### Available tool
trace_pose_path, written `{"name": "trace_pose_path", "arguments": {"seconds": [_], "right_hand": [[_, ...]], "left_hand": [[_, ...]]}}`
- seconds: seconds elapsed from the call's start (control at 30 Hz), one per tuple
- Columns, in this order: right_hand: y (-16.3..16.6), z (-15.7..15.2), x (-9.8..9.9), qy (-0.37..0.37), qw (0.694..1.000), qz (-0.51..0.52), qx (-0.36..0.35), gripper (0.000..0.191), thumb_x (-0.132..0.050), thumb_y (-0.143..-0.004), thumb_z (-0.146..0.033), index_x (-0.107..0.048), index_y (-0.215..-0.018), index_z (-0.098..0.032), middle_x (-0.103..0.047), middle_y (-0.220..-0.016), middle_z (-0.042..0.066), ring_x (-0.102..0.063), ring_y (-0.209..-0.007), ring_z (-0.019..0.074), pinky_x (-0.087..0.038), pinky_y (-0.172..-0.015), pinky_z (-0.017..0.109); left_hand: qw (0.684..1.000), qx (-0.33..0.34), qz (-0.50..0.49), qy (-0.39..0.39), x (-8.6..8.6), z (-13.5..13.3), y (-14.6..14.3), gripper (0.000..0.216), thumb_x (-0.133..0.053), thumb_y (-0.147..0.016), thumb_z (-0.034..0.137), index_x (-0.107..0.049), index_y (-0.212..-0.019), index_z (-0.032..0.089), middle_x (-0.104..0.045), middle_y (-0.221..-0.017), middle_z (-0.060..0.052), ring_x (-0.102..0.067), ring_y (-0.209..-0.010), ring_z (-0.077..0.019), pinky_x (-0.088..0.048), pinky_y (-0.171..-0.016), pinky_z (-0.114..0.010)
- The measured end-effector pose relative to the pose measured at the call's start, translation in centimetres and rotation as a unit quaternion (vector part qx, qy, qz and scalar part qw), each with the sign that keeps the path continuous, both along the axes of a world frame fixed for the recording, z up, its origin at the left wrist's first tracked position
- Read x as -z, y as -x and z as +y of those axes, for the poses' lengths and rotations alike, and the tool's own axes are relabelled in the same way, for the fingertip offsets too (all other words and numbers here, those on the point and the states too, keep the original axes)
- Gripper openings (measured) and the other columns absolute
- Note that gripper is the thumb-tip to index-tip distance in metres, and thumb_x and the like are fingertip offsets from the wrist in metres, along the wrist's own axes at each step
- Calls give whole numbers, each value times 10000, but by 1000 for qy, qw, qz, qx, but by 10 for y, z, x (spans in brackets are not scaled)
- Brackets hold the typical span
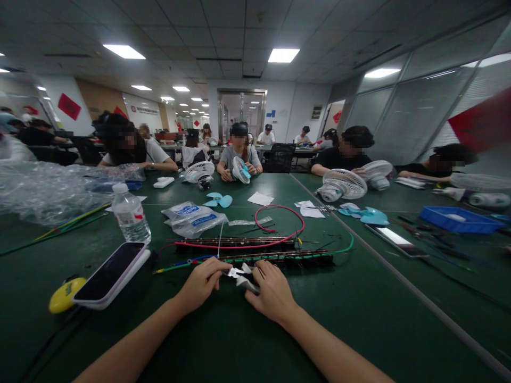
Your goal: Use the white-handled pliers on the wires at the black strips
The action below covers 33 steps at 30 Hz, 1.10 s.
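Observation:
Both my hands are at the near side of two dark, long bundled strips with wires. My right hand (273, 290) is closed round the pale grey handles of a pair of pliers (248, 285), whose silvery jaws point left. Fingers pinched, my left hand (203, 283) is at the jaw end; what it grips is hidden. A thin white strip (220, 240), like a cable tie, rises just behind the left fingers. Along the near bundle (303, 259) runs a green wire (348, 246). A red wire (302, 221) loops over the far bundle (239, 243).
A water bottle (130, 215), a phone (109, 276) and a yellow tape measure (66, 295) are at my left. Beyond the bundles lie plastic bags (194, 219) and a blue fan blade (217, 200). A blue tray (459, 219) stands right. Several people sit opposite with white fans (343, 184).

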State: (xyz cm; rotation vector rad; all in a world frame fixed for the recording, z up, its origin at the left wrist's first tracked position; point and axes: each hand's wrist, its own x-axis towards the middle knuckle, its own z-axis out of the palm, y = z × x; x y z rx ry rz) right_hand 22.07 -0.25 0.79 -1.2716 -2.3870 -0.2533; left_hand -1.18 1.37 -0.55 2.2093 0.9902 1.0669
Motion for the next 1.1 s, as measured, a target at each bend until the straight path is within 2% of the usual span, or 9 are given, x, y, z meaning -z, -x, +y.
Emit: {"name": "trace_pose_path", "arguments": {"seconds": [0.6, 0.9, 1.1], "right_hand": [[1, 0, -3, 9, 1000, 0, -7, 184, -614, -695, -305, -549, -807, -175, -557, -932, 79, -478, -869, 222, -357, -731, 330], [1, 1, 0, 3, 1000, 1, -7, 221, -618, -693, -307, -555, -850, -165, -549, -946, 88, -469, -893, 231, -355, -762, 339], [0, 2, 0, 5, 1000, -3, -10, 197, -613, -699, -307, -547, -826, -171, -548, -923, 79, -469, -867, 220, -347, -730, 327]], "left_hand": [[1000, 5, -3, 17, -1, -1, -1, 325, -364, -927, 144, -600, -1139, 214, -523, -892, -20, -564, -545, -74, -484, -583, -232], [1000, 1, -7, 12, -2, -2, -2, 318, -369, -923, 134, -599, -1131, 205, -514, -863, -9, -557, -533, -67, -479, -600, -230], [1000, -1, -5, 12, -1, -1, -1, 322, -372, -921, 127, -598, -1135, 210, -517, -875, -10, -560, -537, -67, -482, -610, -234]]}}
